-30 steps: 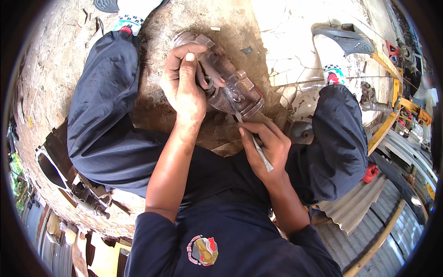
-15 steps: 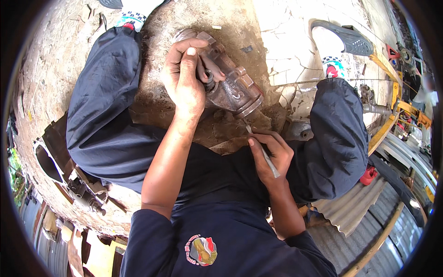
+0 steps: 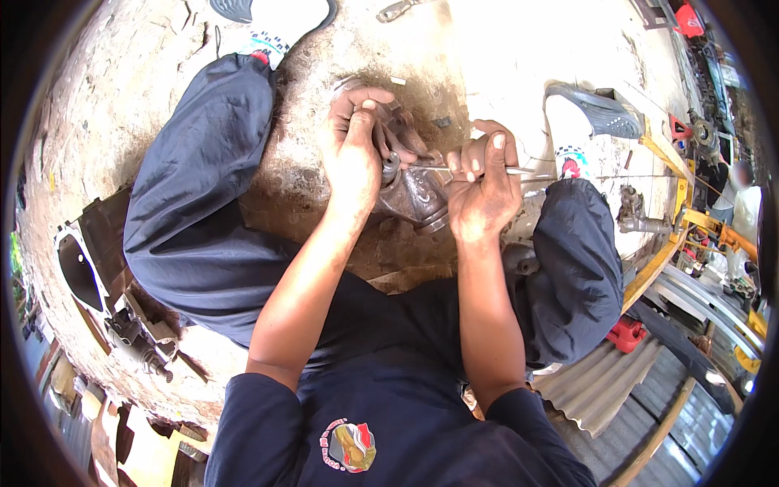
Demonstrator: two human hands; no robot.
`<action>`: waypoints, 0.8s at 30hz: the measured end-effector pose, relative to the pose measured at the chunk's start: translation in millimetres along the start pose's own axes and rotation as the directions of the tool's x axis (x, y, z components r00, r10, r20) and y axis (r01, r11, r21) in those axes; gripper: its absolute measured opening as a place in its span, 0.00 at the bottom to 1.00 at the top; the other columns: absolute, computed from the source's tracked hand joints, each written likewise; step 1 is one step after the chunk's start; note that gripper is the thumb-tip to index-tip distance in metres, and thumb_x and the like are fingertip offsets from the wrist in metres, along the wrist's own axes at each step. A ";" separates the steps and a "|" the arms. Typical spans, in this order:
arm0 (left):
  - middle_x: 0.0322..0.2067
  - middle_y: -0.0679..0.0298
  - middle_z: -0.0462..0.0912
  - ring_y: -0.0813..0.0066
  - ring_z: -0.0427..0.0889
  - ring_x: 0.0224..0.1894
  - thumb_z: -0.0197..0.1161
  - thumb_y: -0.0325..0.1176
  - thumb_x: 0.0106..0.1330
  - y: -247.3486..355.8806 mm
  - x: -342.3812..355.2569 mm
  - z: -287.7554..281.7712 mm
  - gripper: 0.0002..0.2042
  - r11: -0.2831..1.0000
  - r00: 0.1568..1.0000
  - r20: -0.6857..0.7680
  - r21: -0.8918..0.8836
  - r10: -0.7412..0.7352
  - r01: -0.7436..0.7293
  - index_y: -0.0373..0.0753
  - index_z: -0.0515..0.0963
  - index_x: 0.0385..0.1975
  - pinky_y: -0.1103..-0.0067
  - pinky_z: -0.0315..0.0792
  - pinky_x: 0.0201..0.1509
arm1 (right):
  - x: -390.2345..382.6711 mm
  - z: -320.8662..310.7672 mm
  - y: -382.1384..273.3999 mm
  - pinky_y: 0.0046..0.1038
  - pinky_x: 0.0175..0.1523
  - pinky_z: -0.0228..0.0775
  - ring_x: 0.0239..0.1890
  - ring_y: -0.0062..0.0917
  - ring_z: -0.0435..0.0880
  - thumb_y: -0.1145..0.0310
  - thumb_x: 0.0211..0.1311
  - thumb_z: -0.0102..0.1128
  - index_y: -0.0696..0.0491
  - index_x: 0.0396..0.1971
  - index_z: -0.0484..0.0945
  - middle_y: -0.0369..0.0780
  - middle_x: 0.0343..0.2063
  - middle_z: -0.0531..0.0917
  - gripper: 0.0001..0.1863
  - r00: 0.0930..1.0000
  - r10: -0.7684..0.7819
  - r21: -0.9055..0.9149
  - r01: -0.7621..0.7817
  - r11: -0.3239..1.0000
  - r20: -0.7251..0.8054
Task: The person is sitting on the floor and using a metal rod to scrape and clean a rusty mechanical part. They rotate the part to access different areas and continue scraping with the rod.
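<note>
A: What are the fingers up to?

B: The right hand (image 3: 485, 195) is closed on a slim metal tool (image 3: 519, 170), thumb raised. The left hand (image 3: 353, 150) has thumb and forefinger tips close together; its lower fingers lie beside a metal ring (image 3: 391, 161) on the cast-metal housing (image 3: 418, 199). I can't tell whether they grip the ring or merely steady the casting.

A: And the housing itself?

B: Between the trousered legs (image 3: 199, 162), over the floor (image 3: 442, 49). A wrench (image 3: 395, 10) lies well beyond it; an open-sided casing (image 3: 79, 264) sits far to its left, a yellow metal frame (image 3: 690, 195) well to its right.

A: What could go wrong?

B: The tool's tip points at the ring, near the left fingers. Too much push on a greasy or curved surface might make it skid into them. With a loose left hold, the housing could roll too.

A: Anything different from half a second ago?

B: Yes. Back then the tool was held pen-like, just off the housing's near end. Now it lies crosswise at the housing's right side, the right hand higher and turned over.
</note>
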State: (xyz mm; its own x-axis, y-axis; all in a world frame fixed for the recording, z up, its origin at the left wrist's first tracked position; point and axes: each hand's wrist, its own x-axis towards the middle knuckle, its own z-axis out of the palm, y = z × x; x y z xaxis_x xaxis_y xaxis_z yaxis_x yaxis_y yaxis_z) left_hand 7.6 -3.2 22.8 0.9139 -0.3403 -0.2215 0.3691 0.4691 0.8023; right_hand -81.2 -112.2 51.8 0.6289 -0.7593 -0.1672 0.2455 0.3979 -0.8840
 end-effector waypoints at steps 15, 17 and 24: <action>0.17 0.69 0.69 0.82 0.70 0.14 0.48 0.28 0.80 -3.8 -3.3 -2.6 0.11 0.999 0.999 0.000 -0.028 0.038 -0.038 0.32 0.79 0.44 0.81 0.73 0.17 | -77.0 -66.0 -6.1 0.33 0.27 0.61 0.16 0.24 0.61 0.47 0.83 0.36 0.54 0.14 0.66 0.36 0.11 0.63 0.36 0.828 -0.348 -0.458 0.540 0.706 0.439; 0.18 0.69 0.70 0.83 0.70 0.14 0.48 0.28 0.81 -6.4 -4.2 -2.0 0.11 0.999 0.999 -0.011 -0.022 0.042 -0.042 0.32 0.78 0.44 0.81 0.72 0.18 | -72.6 -58.4 -3.2 0.32 0.28 0.58 0.16 0.23 0.59 0.44 0.83 0.34 0.53 0.14 0.67 0.35 0.12 0.63 0.37 0.838 -0.392 -0.315 0.515 0.797 0.379; 0.19 0.70 0.71 0.83 0.72 0.14 0.48 0.27 0.81 -5.1 0.6 -0.1 0.10 0.995 0.995 0.030 0.032 0.095 -0.096 0.32 0.78 0.44 0.84 0.68 0.18 | -12.0 -17.4 33.8 0.33 0.25 0.71 0.18 0.34 0.78 0.57 0.85 0.35 0.57 0.19 0.65 0.41 0.16 0.77 0.29 0.697 -0.530 -0.212 0.680 0.702 0.483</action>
State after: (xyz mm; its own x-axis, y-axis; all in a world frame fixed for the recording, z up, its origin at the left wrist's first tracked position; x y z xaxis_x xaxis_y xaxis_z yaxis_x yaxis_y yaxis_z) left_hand 6.3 -5.7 18.5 0.9392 -0.3188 -0.1275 0.2743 0.4733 0.8371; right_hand -93.3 -98.6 16.4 0.6645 -0.4914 0.5629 0.4439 -0.3464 -0.8264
